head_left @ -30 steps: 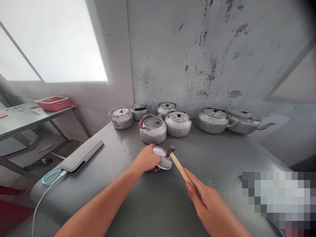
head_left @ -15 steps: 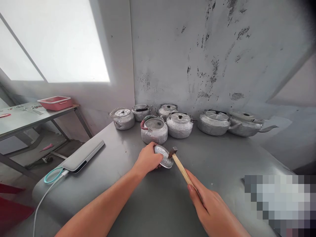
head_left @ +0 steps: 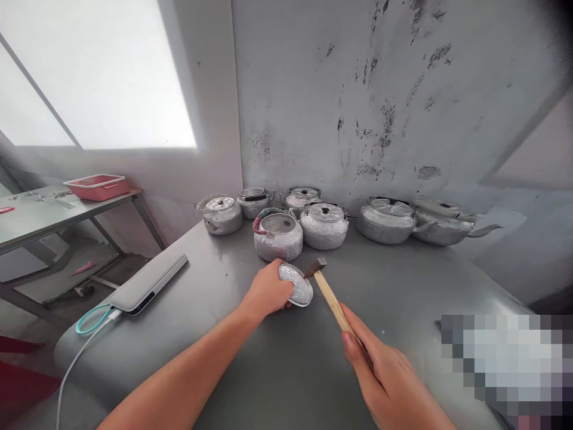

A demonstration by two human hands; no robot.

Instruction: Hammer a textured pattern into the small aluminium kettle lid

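Observation:
My left hand (head_left: 271,288) grips the left edge of a round, dented metal lid (head_left: 301,288), thumb on its face, and holds it tilted above the grey table. Closed round the wooden handle of a hammer (head_left: 330,294) is my right hand (head_left: 371,355). The hammer's dark head is by the lid's upper right rim; whether they touch I cannot tell. Just behind my left hand stands a lidless metal kettle (head_left: 280,243) with a red and green wrapped handle. To its right is a kettle with a lid (head_left: 324,230). The fingers under the lid are mostly hidden.
More dented kettles (head_left: 387,222) line the wall side of the grey table (head_left: 268,382). A grey power bank (head_left: 150,282) with a white cable lies at the left. Beyond, a side table carries a pink basket (head_left: 98,187). A blurred-out patch covers the lower right.
The hammer head has lifted off the lid's face and shifted slightly up and right. My left hand keeps the lid in nearly the same place. The view has shifted slightly.

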